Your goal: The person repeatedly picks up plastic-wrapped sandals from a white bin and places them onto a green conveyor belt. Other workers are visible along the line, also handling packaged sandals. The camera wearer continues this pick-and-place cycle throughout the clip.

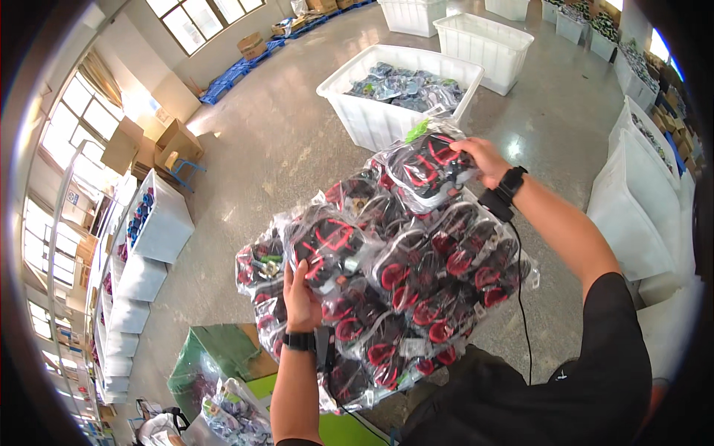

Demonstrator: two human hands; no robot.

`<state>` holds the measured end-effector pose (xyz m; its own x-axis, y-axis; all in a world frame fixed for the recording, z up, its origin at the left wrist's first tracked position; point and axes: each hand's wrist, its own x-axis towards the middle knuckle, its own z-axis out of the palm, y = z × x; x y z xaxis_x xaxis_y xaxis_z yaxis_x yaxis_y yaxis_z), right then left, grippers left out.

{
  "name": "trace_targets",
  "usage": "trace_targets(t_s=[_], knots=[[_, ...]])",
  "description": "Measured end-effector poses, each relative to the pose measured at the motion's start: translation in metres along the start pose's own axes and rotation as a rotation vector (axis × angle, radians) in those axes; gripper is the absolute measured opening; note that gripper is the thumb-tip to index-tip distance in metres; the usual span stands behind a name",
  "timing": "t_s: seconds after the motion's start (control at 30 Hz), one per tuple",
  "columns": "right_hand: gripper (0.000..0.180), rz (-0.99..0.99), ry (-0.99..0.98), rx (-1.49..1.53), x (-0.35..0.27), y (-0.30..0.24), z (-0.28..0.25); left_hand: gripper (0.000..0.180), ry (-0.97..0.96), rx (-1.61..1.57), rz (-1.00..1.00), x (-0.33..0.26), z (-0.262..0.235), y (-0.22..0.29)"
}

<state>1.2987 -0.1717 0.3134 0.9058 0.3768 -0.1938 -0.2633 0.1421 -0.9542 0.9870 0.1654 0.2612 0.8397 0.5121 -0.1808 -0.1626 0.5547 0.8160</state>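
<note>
I hold a big pile of clear plastic bags with black-and-red items against my body. My left hand presses on the pile's left side, gripping one bag. My right hand grips the topmost bag at the pile's far end. Each wrist wears a black band, and a thin black cable hangs from the right one.
A white plastic crate with dark bagged items stands on the floor ahead; empty white crates lie beyond and at right. White bins line the left wall. Cardboard boxes sit at left. A green bag is below.
</note>
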Motion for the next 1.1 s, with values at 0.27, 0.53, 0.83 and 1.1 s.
trace_targets(t_s=[0.27, 0.53, 0.83, 1.1], knots=[[0.02, 0.134, -0.13, 0.138, 0.157, 0.088, 0.0, 0.033, 0.057, 0.088, -0.104, 0.18, 0.011, -0.052], [0.044, -0.201, -0.023, -0.796, 0.176, 0.179, -0.003, 0.064, 0.205, 0.767, 0.032, 0.218, -0.016, -0.154], [0.048, -0.288, 0.058, -0.559, 0.128, 0.145, -0.005, 0.056, 0.072, 0.786, 0.056, 0.115, -0.007, -0.071], [0.028, -0.156, -0.235, -0.337, -0.085, 0.098, 0.025, 0.05, -0.116, 0.51, -0.245, -0.171, -0.127, 0.018]])
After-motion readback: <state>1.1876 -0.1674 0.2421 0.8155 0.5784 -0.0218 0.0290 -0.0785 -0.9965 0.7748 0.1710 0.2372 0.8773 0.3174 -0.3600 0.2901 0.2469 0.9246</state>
